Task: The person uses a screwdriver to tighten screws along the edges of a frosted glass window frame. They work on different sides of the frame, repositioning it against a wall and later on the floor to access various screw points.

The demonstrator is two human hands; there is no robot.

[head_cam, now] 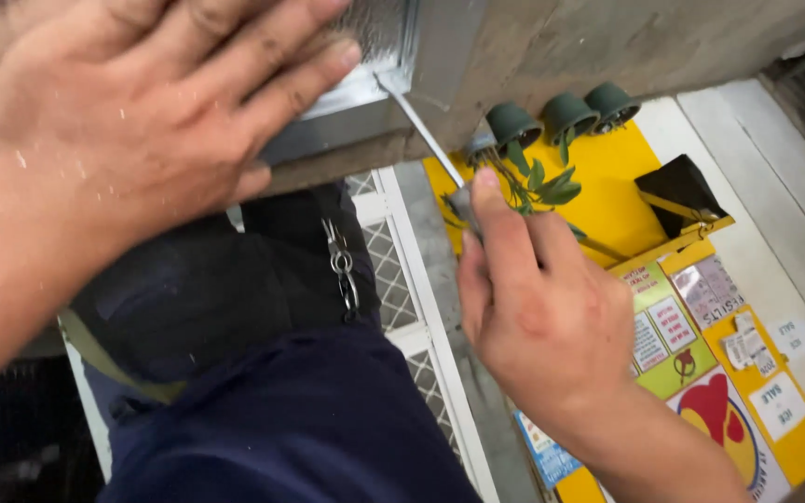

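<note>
Below me the grey concrete ledge (607, 47) runs along the top edge of my view, and set into its left part is the shiny grey metal frame (375, 93) with a ribbed panel inside. My left hand (142, 112) lies flat on that frame near its lower right corner, fingers spread and together with nothing clasped, pressing it. My right hand (538, 307) sits lower and to the right, its grip clamped on the handle of a slim silver flat-bladed tool (421, 130). The blade's long axis slants up and left from my right grip, its tip touching the frame's corner just beside my left fingertips (328, 56). So the right hand drives it, the left steadies. Far below lie a yellow board (607, 196) with three dark green plastic pots (566, 112) and a white lattice gate (402, 298).
</note>
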